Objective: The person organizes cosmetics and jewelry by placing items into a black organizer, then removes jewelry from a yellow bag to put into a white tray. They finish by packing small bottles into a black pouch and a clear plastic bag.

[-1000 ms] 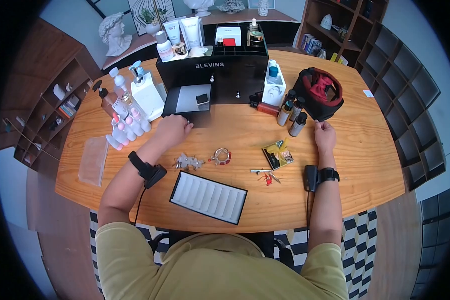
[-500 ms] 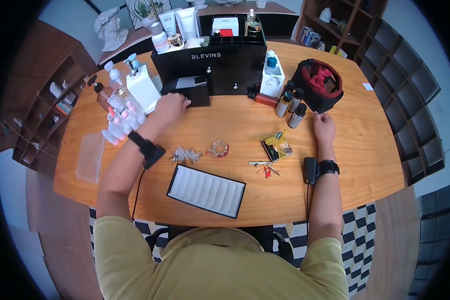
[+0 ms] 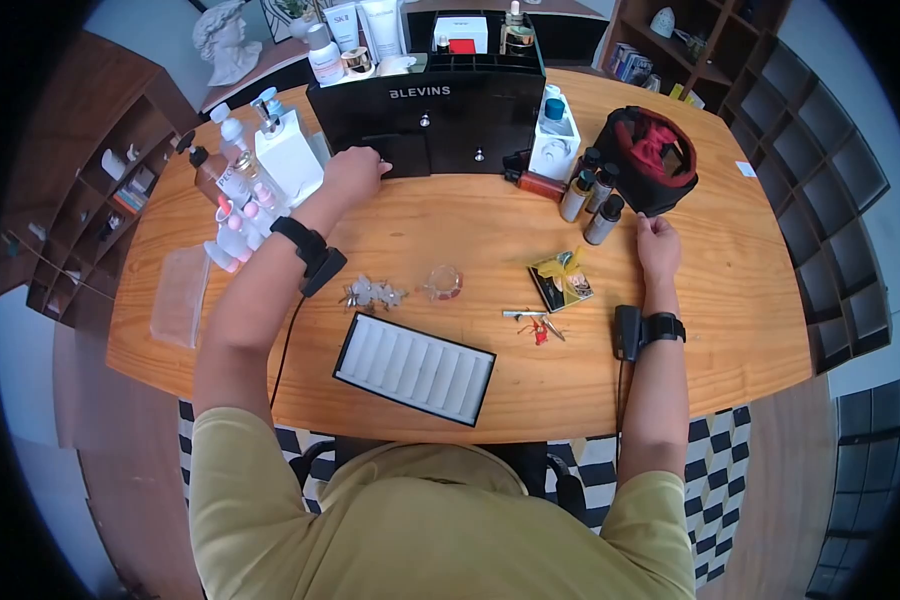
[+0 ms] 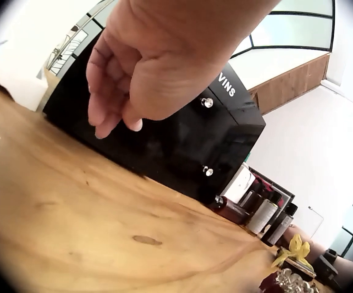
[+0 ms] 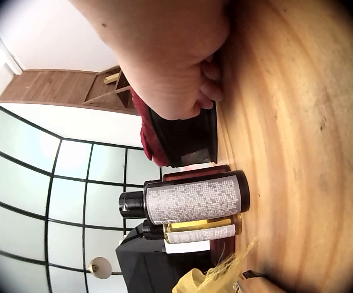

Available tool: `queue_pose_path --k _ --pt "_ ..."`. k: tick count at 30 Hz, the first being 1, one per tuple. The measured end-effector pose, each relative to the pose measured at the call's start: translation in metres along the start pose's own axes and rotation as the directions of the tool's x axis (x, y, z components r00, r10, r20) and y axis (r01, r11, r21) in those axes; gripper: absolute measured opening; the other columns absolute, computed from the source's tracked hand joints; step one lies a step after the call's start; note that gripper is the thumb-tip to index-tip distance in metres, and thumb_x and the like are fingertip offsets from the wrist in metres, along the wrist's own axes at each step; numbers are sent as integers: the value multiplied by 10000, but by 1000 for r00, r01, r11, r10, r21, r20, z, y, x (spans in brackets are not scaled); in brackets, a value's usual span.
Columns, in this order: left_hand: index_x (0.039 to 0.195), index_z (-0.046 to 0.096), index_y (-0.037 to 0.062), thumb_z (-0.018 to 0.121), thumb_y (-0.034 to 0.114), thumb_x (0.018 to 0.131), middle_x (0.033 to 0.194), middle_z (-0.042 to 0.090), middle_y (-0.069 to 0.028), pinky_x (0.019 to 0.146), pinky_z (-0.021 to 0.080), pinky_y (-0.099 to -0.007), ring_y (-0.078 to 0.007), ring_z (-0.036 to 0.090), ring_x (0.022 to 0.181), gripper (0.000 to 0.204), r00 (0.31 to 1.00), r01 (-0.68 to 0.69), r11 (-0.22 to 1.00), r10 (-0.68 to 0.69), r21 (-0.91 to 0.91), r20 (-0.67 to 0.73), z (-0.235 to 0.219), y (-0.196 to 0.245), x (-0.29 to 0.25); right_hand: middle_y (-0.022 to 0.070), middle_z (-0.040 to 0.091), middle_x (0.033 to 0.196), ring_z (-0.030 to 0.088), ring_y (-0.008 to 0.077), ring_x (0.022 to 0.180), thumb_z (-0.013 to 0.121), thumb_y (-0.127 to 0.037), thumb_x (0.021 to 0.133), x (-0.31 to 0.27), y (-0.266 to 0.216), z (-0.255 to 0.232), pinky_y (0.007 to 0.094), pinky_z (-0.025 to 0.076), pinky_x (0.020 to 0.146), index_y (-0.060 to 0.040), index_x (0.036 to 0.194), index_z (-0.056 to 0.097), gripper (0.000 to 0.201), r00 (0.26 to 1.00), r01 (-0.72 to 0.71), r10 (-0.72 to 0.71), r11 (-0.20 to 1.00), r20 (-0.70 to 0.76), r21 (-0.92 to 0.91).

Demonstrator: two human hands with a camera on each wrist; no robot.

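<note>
Sheet (image 3: 182, 298): flat, near the worktop's (image 3: 730, 300) left edge.
Bottles (image 3: 210, 172): bunched toward the far left corner.
Left hand (image 3: 355, 172): at the drawer (image 3: 410, 160), much the nearer hand; fingers curled close together, thumb beside them; whether they pinch anything cannot be told.
Clip (image 3: 373, 293): between the left hand and the tray (image 3: 415, 368).
Drawer: low left in the cabinet (image 3: 460, 130), directly at the fingertips, its front lengthwise along the worktop's far edge; looks flush, contents hidden.
Tray: by the near edge, long axis slanting, right end nearer the person; white slots side by side.
Cabinet: at the far edge; tubes, jars and small boxes on top.
Bracelet (image 3: 452, 294): right of the clip.
Trinket (image 3: 542, 330): red, just nearer the person than the ribboned box (image 3: 562, 280).
Holder (image 3: 552, 155): white, beside the cabinet; a teal-capped bottle inside.
Basket (image 3: 660, 195): toward the far right corner; red cloth (image 3: 648, 145) inside.
Right hand (image 3: 659, 243): rests just beside the basket, well apart from the drawer; fingers loosely curled, nothing seen in them.
</note>
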State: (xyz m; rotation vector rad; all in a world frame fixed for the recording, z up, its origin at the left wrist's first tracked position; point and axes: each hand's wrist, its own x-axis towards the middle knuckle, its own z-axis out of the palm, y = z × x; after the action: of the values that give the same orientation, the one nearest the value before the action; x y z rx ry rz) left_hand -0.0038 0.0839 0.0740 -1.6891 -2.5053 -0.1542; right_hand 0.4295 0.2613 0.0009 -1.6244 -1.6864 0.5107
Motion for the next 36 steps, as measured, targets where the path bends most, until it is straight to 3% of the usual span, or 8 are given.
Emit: queue_pose_path --k 4,9,12,15,22,25,29,36 --pt "870 703 51 572 369 909 825 681 -167 696 529 -437 -347 661 808 345 997 43 999 -44 -18 -70 13 -1 6 77 651 686 625 241 667 619 -387 853 3 3 2 347 473 639 -88 770 666 315 1000 -6 6 1000 0 4" --pt "832 700 55 563 412 910 791 678 -162 667 531 -431 -348 662 773 391 994 106 994 -106 18 -36 6 1 4 73 653 688 629 242 675 621 -396 849 1 0 1 348 474 642 -93 773 667 316 1000 -25 25 1000 11 13" --pt "794 689 50 546 432 917 735 669 -155 637 531 -424 -350 660 734 426 997 42 999 -43 -16 -67 -21 22 -4 69 660 706 636 247 699 616 -411 848 0 -4 -2 353 478 657 -102 775 667 322 999 -38 38 999 15 -17" --pt "762 667 52 523 424 928 693 657 -158 617 527 -440 -351 656 699 432 960 -66 980 11 -186 -280 -39 49 -4 65 669 731 643 251 729 611 -428 845 0 -3 -2 358 481 676 -114 780 669 325 998 -58 59 998 24 -35" --pt "778 672 36 484 326 935 724 663 -198 659 548 -434 -354 668 703 379 950 -59 997 38 -57 -310 -31 71 20 61 672 742 645 254 751 614 -426 837 2 -1 -2 364 482 695 -119 787 668 316 996 -79 79 997 28 -27" --pt "758 682 41 494 318 920 729 665 -195 655 546 -436 -348 670 696 372 964 -79 997 71 -18 -257 -40 71 8 66 670 738 645 257 747 615 -418 837 2 -2 0 366 482 691 -113 786 667 313 997 -73 73 997 18 -19" --pt "664 638 43 531 338 903 607 614 -178 559 513 -454 -373 625 598 394 941 -150 989 136 -21 -310 -43 70 -29 76 665 724 643 264 731 619 -412 837 2 4 3 363 482 673 -102 786 667 318 999 -46 46 999 9 9" --pt "631 616 53 560 330 899 562 583 -167 529 484 -449 -366 594 541 389 940 -221 974 201 -43 -274 -52 73 -89 101 663 723 643 270 717 628 -412 836 2 0 1 371 482 664 -85 775 666 334 999 -45 45 999 18 22"
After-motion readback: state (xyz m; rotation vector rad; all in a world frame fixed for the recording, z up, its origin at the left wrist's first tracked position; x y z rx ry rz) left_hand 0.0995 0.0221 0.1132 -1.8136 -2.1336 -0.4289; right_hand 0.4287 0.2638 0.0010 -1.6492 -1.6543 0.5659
